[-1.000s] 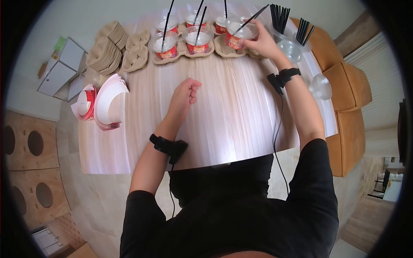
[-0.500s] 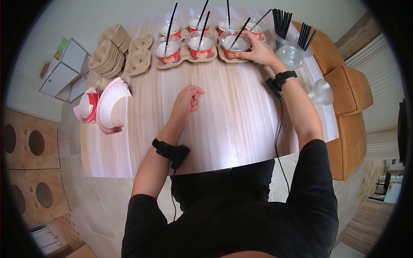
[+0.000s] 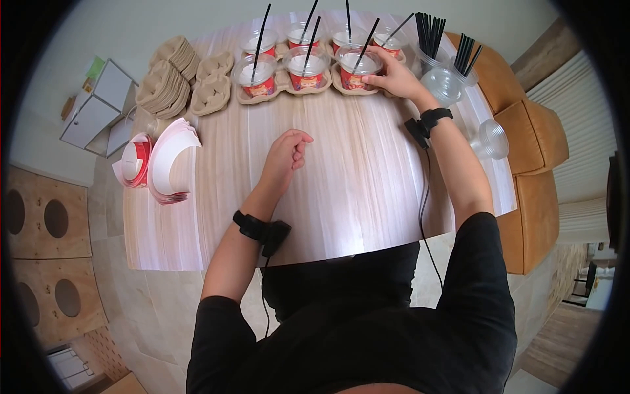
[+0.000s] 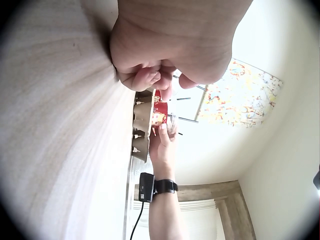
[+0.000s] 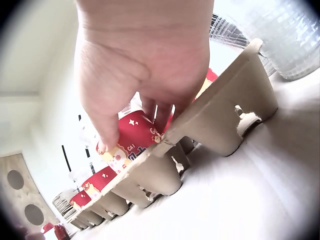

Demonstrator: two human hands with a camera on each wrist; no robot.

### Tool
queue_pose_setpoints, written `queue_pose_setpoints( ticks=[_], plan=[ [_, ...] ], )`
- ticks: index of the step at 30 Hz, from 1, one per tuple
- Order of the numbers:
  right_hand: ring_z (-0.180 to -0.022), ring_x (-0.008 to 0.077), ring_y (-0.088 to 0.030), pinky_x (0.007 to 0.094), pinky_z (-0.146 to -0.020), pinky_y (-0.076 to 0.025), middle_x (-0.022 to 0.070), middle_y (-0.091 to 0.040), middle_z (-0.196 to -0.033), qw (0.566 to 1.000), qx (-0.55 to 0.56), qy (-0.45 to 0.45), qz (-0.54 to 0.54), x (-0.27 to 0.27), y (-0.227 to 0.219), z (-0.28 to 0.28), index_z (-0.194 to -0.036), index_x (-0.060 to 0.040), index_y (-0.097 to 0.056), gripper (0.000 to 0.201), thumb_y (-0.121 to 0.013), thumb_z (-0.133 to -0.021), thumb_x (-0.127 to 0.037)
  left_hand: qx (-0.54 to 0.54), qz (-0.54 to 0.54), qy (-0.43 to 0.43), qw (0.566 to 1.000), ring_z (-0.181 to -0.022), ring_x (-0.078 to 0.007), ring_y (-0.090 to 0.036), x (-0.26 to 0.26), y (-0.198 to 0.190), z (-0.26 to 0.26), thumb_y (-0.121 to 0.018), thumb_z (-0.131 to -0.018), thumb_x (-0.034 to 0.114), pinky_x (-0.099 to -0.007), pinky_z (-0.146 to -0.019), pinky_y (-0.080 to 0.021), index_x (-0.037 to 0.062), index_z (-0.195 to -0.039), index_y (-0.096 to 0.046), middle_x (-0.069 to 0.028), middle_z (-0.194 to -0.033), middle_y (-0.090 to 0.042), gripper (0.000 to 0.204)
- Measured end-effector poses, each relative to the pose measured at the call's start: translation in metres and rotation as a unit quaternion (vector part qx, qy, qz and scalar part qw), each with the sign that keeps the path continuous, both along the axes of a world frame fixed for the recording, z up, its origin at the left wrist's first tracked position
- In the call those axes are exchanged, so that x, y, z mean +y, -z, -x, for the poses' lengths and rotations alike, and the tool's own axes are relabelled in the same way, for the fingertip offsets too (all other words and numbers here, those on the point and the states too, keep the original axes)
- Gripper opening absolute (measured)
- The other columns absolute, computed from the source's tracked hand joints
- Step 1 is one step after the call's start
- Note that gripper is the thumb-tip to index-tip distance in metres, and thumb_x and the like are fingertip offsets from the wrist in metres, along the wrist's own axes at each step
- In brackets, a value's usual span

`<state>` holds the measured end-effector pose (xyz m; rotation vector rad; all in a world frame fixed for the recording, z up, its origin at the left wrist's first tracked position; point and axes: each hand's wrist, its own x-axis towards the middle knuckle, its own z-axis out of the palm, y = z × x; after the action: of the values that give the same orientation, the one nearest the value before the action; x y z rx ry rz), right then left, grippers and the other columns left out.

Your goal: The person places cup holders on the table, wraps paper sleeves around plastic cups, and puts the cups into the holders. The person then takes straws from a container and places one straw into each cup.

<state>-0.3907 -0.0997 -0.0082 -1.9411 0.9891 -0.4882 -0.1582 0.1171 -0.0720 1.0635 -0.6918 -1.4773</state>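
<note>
My right hand (image 3: 399, 77) grips a clear-lidded paper cup (image 3: 352, 80) with a red printed sleeve and a black straw (image 3: 367, 43). The cup sits in the front-left pocket of the right-hand pulp cup carrier (image 3: 359, 92). In the right wrist view, thumb and fingers wrap the sides of this red cup (image 5: 137, 129) just over the carrier rim (image 5: 210, 100). Nothing is in my left hand (image 3: 286, 156), which lies near the middle of the table, fingers loosely curled; the left wrist view shows them close to the tabletop.
More strawed cups (image 3: 307, 73) fill the carrier (image 3: 282, 88) to the left. Stacked pulp carriers (image 3: 164, 85) and paper sleeves (image 3: 172, 164) stand at the left. Black straws (image 3: 430, 33) in clear cups and a clear cup (image 3: 492, 139) lie at the right.
My right hand has brought the cup left and down into the carrier pocket, uncovering the cup behind it. The left hand keeps its loose curl near the same spot.
</note>
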Motion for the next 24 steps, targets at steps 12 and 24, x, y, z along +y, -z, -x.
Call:
queue_pose_setpoints(
  ticks=[12,24],
  plan=[
    [-0.113,0.0214,-0.052,0.0329,-0.093,-0.044,0.0121,-0.054,-0.126,0.986,-0.001,-0.066,0.155,-0.002,0.011,0.003,-0.143,-0.0129,-0.032,0.082,-0.078,-0.077,-0.021,-0.008,-0.002,-0.002,1.0,-0.058,-0.0038,-0.035,-0.001,0.001,0.0,-0.04,-0.094,0.012,-0.0185,-0.048,-0.029,0.0035,-0.089,-0.056,0.0045,-0.069,-0.042,0.019],
    [-0.11,0.0267,-0.053,0.0308,-0.087,-0.044,0.026,-0.046,-0.135,0.983,0.061,-0.006,0.171,0.027,0.012,0.013,-0.15,-0.0093,-0.011,0.106,-0.081,-0.072,-0.026,-0.002,0.006,-0.007,1.0,-0.058,-0.0032,-0.034,0.0,-0.001,0.002,-0.049,-0.091,0.014,-0.0188,-0.047,-0.028,0.004,-0.086,-0.058,0.0042,-0.069,-0.041,0.014]
  ],
)
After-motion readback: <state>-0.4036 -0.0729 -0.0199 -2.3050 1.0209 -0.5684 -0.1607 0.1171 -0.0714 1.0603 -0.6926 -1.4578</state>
